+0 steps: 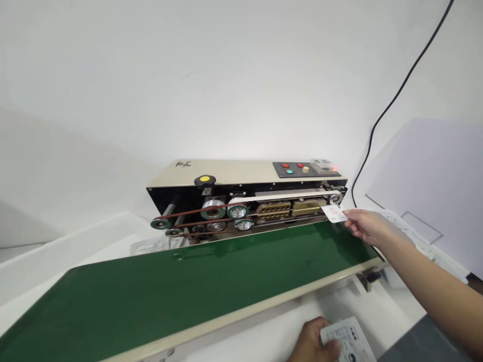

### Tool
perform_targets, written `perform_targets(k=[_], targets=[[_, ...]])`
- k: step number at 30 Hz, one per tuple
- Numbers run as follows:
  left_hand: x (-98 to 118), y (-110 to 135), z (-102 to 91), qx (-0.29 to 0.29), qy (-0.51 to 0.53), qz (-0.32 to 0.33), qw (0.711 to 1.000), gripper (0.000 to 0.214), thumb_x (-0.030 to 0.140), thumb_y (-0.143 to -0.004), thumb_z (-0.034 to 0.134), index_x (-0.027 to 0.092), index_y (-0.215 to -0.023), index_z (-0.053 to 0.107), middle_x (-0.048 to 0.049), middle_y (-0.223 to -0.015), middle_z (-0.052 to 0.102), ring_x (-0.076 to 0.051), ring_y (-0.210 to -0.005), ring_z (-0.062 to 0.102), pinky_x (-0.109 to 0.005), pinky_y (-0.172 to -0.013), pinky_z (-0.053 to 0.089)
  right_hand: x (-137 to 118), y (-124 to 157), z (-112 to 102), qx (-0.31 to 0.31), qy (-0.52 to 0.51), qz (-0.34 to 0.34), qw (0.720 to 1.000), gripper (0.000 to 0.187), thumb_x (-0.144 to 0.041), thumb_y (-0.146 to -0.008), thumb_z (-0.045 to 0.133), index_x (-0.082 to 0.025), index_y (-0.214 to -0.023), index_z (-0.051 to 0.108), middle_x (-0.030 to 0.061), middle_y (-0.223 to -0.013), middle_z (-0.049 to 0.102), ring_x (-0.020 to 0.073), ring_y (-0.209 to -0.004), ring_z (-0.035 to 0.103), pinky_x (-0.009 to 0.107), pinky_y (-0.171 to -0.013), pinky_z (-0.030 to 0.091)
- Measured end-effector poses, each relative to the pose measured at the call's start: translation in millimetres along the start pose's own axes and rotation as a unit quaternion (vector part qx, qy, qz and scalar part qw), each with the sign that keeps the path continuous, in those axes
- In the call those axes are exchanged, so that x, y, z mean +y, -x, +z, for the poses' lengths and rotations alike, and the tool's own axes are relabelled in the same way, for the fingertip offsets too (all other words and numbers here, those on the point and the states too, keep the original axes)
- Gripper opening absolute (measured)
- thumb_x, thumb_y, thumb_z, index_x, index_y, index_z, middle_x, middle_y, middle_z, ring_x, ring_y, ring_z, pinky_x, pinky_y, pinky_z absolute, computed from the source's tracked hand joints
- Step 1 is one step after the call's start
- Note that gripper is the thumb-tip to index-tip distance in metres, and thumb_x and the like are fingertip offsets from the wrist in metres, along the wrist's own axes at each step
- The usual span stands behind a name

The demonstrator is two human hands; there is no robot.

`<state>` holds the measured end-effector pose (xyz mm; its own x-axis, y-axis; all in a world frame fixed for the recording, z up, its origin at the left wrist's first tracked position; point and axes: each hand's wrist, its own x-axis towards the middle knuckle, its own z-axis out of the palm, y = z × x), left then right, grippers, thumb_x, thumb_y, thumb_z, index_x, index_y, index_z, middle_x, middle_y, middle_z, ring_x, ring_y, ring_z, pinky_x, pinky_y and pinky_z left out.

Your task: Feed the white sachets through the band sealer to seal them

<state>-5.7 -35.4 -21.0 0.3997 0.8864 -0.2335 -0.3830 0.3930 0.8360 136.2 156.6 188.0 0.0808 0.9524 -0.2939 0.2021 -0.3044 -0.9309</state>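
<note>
My right hand (365, 226) reaches out over the right end of the green conveyor belt (211, 281) and pinches a small white packet (333, 213). The packet's edge is at the intake slot on the right side of the band sealing machine (245, 198). At the bottom edge of the view, my left hand (313, 342) grips a stack of white printed packets (349, 342) against the white table. Part of this hand is cut off by the frame.
The sealer has a control panel (305, 169) with red and teal buttons and a lit red lamp. A black cable (396, 95) runs up the wall at right. A white tray (56, 251) sits at left with a packet (149, 246) in it. A white board (433, 176) leans at right.
</note>
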Motion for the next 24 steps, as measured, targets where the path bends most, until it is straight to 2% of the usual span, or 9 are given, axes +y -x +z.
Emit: perform_targets(k=[3,6,9,11,13,16,19,21,24], targets=[[-0.8,0.0,-0.2,-0.001,-0.003,0.000,1.000,0.058,0.060,-0.054,0.076,0.015,-0.083,0.054,-0.0036,-0.075,0.065,-0.017,-0.069,0.060,-0.026,-0.065,0.044,-1.3,11.7,1.4,-0.012,0.036,-0.017,0.999,0.009,-0.022,-0.082,0.054,-0.015,-0.089,0.054,-0.0010,-0.055,0.053,0.0066,-0.039,0.040,0.016,-0.033,0.030],[-3.7,-0.6,-0.7,-0.008,0.001,0.000,1.000,0.059,0.061,-0.054,0.075,0.014,-0.083,0.054,-0.0047,-0.077,0.066,-0.018,-0.071,0.061,-0.027,-0.066,0.045,2.7,34.8,1.0,0.011,0.153,-0.080,0.985,0.021,-0.027,-0.082,0.054,-0.017,-0.100,0.054,-0.0023,-0.057,0.052,0.0095,-0.042,0.044,0.020,-0.038,0.035],[-6.9,-0.8,-1.1,-0.006,0.011,-0.016,1.000,0.062,0.059,-0.053,0.077,0.014,-0.088,0.053,-0.0057,-0.079,0.066,-0.019,-0.071,0.062,-0.028,-0.066,0.046,22.6,71.7,-1.6,0.059,0.293,-0.208,0.931,0.025,-0.037,-0.078,0.054,-0.018,-0.094,0.059,-0.0014,-0.054,0.052,0.0146,-0.048,0.050,0.025,-0.046,0.042],[-8.5,-0.2,-1.5,0.006,0.010,-0.037,0.999,0.062,0.057,-0.053,0.078,0.014,-0.092,0.053,-0.0057,-0.081,0.066,-0.019,-0.072,0.062,-0.029,-0.067,0.046,48.3,98.4,-3.1,0.030,0.357,-0.290,0.887,0.028,-0.043,-0.079,0.051,-0.019,-0.087,0.062,0.0009,-0.053,0.055,0.0169,-0.049,0.053,0.028,-0.048,0.043],[-9.3,0.6,-2.0,0.019,0.005,-0.055,0.998,0.062,0.054,-0.055,0.078,0.014,-0.095,0.053,-0.0045,-0.081,0.066,-0.018,-0.071,0.061,-0.029,-0.067,0.046,82.0,120.4,-3.3,-0.016,0.391,-0.342,0.854,0.028,-0.044,-0.080,0.049,-0.020,-0.082,0.063,0.0031,-0.057,0.059,0.0178,-0.050,0.056,0.028,-0.048,0.046],[-10.4,1.4,-1.5,0.015,0.003,-0.055,0.998,0.061,0.055,-0.055,0.078,0.015,-0.095,0.055,-0.0011,-0.075,0.064,-0.016,-0.066,0.057,-0.026,-0.062,0.043,135.5,138.0,-2.7,-0.049,0.440,-0.324,0.836,0.026,-0.041,-0.078,0.053,-0.021,-0.091,0.064,0.0067,-0.082,0.067,0.0198,-0.066,0.065,0.027,-0.058,0.052],[-11.9,2.2,1.5,0.002,0.014,-0.023,1.000,0.062,0.060,-0.052,0.077,0.014,-0.088,0.056,0.0010,-0.069,0.059,-0.012,-0.061,0.052,-0.023,-0.059,0.038,172.4,141.3,-4.6,-0.059,0.466,-0.261,0.843,0.030,-0.039,-0.079,0.051,-0.021,-0.099,0.064,0.0089,-0.100,0.065,0.0218,-0.081,0.066,0.026,-0.064,0.055],[-12.0,3.6,4.7,0.001,0.029,-0.012,1.000,0.063,0.062,-0.049,0.077,0.014,-0.085,0.054,0.0012,-0.069,0.058,-0.010,-0.060,0.049,-0.023,-0.058,0.036,182.3,140.9,-7.5,-0.054,0.465,-0.227,0.854,0.033,-0.040,-0.080,0.048,-0.020,-0.101,0.064,0.0099,-0.102,0.065,0.0222,-0.083,0.066,0.026,-0.065,0.055],[-9.0,6.6,9.4,0.006,0.045,-0.008,0.999,0.064,0.062,-0.047,0.078,0.015,-0.082,0.051,0.0015,-0.069,0.057,-0.009,-0.059,0.046,-0.023,-0.060,0.036,182.2,141.5,-10.1,-0.054,0.443,-0.200,0.872,0.033,-0.038,-0.078,0.050,-0.017,-0.101,0.064,0.0106,-0.101,0.065,0.0230,-0.087,0.065,0.026,-0.070,0.054]])
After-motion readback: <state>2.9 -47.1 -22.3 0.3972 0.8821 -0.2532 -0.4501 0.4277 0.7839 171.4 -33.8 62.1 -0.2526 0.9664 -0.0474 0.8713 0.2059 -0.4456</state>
